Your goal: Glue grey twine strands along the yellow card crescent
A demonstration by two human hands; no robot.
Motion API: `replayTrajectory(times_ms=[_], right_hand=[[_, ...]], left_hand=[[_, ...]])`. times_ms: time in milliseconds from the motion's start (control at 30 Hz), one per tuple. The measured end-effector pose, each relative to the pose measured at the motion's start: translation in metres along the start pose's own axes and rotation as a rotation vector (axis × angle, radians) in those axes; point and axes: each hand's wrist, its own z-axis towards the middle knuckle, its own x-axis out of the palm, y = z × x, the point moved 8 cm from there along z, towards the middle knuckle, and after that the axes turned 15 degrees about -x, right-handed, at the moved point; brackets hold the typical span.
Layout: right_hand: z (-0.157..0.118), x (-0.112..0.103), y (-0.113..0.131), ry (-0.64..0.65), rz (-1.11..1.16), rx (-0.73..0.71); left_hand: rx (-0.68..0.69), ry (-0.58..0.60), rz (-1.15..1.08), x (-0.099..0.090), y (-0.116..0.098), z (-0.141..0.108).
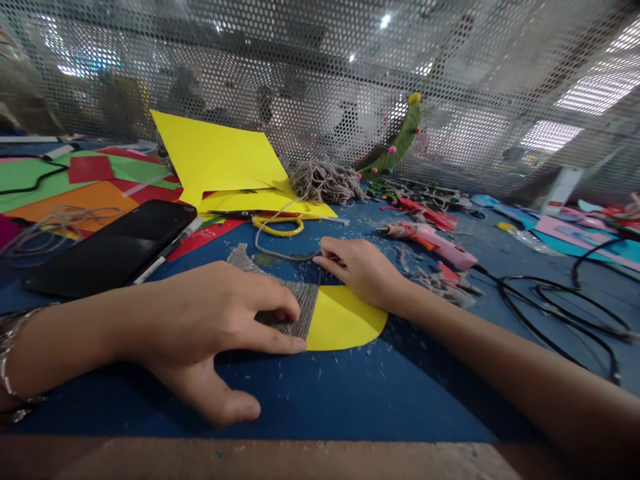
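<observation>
A rounded piece of yellow paper [350,323] lies on the blue tabletop, its left part covered by rows of grey yarn [304,303]. My left hand [220,327] rests over the yarn-covered part with fingers spread; one fingertip presses at the edge where yarn meets bare yellow. Just beyond the paper, my right hand [357,267] pinches the grey yarn strand [280,255] between thumb and fingers. That strand curves back past yellow-handled scissors [279,227] toward a bundle of grey yarn [327,181].
A pink glue gun [435,245] with a looping black cable [545,293] lies on the right. To the left are a black phone [113,247], a pen [150,269] and coloured sheets. Folded yellow paper [220,157] stands before a perforated metal screen [300,80].
</observation>
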Motion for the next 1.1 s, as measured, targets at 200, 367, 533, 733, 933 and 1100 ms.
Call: replayTrajectory(times_ms=[200,367,533,733,933,1100], right_hand=[[-0.001,0.001,-0.002,0.003,0.011,0.020],[-0.003,-0.001,-0.003,-0.062,0.059,0.018],[-0.002,-0.011,-0.002,-0.179,0.138,-0.029],[-0.010,-0.029,-0.013,-0.392,0.264,0.046],[-0.024,-0.053,-0.022,-0.455,0.244,0.090],[-0.023,-0.058,0.002,-0.096,0.273,-0.078]], left_hand=[[-0.038,0.019,-0.220,-0.009,0.001,-0.001],[-0.244,0.090,-0.723,-0.010,0.021,0.004],[-0.508,0.059,-1.069,0.000,0.049,0.003],[-0.516,-0.054,-1.340,-0.009,0.058,-0.001],[-0.516,-0.232,-1.358,-0.022,0.074,-0.005],[-0.569,-0.431,-1.406,-0.030,0.093,-0.008]])
